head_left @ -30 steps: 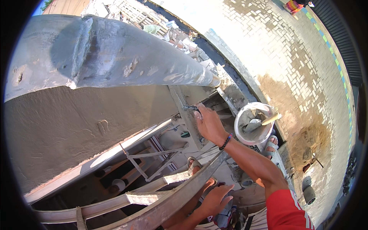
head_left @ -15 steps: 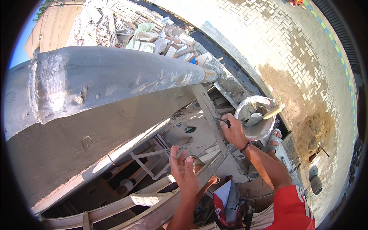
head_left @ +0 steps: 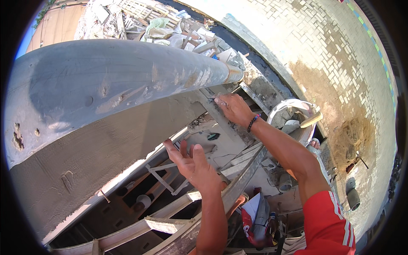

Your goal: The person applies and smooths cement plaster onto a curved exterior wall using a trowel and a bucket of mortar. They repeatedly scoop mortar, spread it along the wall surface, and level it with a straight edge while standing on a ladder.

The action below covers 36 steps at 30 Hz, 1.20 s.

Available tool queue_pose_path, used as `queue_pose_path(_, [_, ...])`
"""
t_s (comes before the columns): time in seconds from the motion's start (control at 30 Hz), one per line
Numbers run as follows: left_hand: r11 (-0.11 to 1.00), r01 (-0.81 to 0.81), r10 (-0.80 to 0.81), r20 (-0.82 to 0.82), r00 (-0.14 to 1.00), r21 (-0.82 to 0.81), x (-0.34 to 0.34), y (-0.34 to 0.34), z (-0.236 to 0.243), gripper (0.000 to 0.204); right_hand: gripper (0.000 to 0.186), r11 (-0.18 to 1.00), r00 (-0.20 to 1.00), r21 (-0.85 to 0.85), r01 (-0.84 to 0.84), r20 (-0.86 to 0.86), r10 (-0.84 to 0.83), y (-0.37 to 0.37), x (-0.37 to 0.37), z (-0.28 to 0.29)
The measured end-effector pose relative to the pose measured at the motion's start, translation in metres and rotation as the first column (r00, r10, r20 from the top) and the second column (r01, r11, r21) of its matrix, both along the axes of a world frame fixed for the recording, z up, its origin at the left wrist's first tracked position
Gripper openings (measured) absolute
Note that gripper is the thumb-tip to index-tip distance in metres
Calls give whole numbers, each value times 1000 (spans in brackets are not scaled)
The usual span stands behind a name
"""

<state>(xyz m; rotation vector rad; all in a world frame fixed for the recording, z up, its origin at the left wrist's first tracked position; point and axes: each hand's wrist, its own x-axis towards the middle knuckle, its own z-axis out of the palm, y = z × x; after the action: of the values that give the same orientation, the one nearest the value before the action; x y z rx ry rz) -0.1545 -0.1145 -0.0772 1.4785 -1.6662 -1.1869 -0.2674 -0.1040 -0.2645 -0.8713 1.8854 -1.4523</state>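
My right hand [head_left: 234, 109] is closed at the far end of a long mortar-smeared board [head_left: 222, 121], close to the large grey pipe [head_left: 140, 68]. Whatever its curled fingers grip is hidden. My left hand [head_left: 193, 168] hangs open in the air, palm up and fingers apart, beside the edge of a smooth grey mortar surface [head_left: 97, 131] that runs along under the pipe. Right of my right forearm stands a white bucket [head_left: 293, 103] with mortar in it. A trowel [head_left: 312, 120] with a yellowish handle rests across its rim, its grey blade inside.
Below my left arm runs a ladder-like wooden frame [head_left: 168, 224] over a dark gap. A nail-like rod [head_left: 105, 196] sticks out of the mortar's lower edge. Rubble and scrap wood [head_left: 170, 32] lie beyond the pipe. Sandy soil [head_left: 316, 87] borders the paving on the right.
My right hand has moved up and left along the board, toward the pipe. My left hand has shifted left and upward, still open. The view has shifted somewhat too.
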Motion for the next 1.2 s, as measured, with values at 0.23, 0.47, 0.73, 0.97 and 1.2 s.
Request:
queue_pose_path(0.23, [1000,13,-13,-31,999,-7,3,0,-3,75,25,998,997,-1,63,41,-63,-34,-8,-52])
queue_pose_path(0.47, [998,51,-51,-2,999,26,2,-3,4,75,24,953,970,275,-125,236,59,52,25,-73])
queue_pose_path(0.73, [986,62,-59,-26,998,158,15,-10,22,77,35,980,578,171,-99,812,-83,74,21,12])
queue_pose_path(0.97, [933,79,-31,-139,990,351,16,-13,41,82,32,995,528,69,-67,849,-23,2,-11,62])
queue_pose_path(1.2, [889,171,-90,-206,975,424,16,-19,48,87,40,991,641,21,-129,765,67,-23,-26,96])
